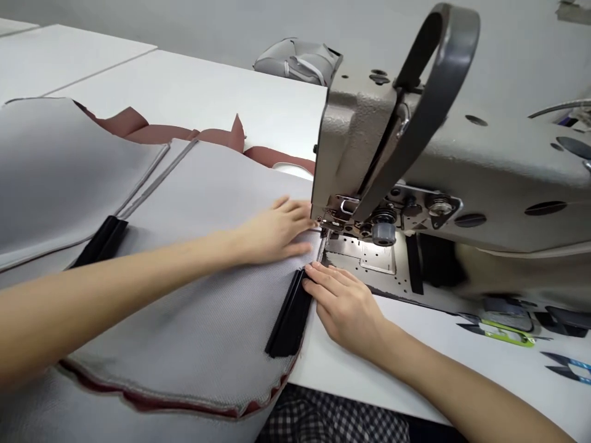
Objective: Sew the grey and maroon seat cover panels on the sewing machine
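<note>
A large grey fabric piece with dark red edging and a black strip lies under the sewing machine head. My left hand rests palm down on the fabric, fingers spread, its fingertips close to the presser foot. Just nearer to me, my right hand has its fingers bent over the seam edge at the top of the black strip. Its thumb is mostly hidden below the edge. The needle's tip is hard to make out.
Another black strip lies on the fabric at left. Dark red material shows behind the fabric. A folded grey bundle sits on the white table. Green thread snips and blue snips lie at right.
</note>
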`<state>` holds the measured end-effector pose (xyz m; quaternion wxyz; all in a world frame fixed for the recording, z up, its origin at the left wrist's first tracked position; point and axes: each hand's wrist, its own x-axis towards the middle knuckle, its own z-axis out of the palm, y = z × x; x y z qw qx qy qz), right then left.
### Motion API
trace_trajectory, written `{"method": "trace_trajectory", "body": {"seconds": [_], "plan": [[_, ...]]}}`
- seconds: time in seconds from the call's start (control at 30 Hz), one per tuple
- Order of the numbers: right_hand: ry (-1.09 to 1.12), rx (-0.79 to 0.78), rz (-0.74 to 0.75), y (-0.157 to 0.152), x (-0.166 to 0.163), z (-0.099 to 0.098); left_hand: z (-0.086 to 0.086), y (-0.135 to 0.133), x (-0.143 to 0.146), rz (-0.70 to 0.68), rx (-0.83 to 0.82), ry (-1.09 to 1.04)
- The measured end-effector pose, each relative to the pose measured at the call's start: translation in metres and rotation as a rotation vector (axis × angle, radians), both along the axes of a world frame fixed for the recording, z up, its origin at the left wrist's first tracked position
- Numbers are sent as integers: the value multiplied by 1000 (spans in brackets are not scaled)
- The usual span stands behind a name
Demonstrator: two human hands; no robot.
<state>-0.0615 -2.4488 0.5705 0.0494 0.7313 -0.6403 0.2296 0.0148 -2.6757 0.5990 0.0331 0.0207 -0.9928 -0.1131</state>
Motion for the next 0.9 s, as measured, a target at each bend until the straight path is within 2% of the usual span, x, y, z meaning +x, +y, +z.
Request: {"method": "trace_trajectory", "body": {"seconds": [0.1,0.23,0.37,0.67,0.9], "plan": [[-19,-2,4,5,4,1,-7,11,30,-28,19,-56],[-27,-19,21,15,12,3,-17,28,44,10,35,-39],[-13,-9,-5,18,16,3,-20,32,44,-2,32,-33],[-16,-44,-5,14,16,1,-14,30,41,-4,75,-64],[0,-92,-9,10,14,0,-8,29,37,-20,20,-74]]}}
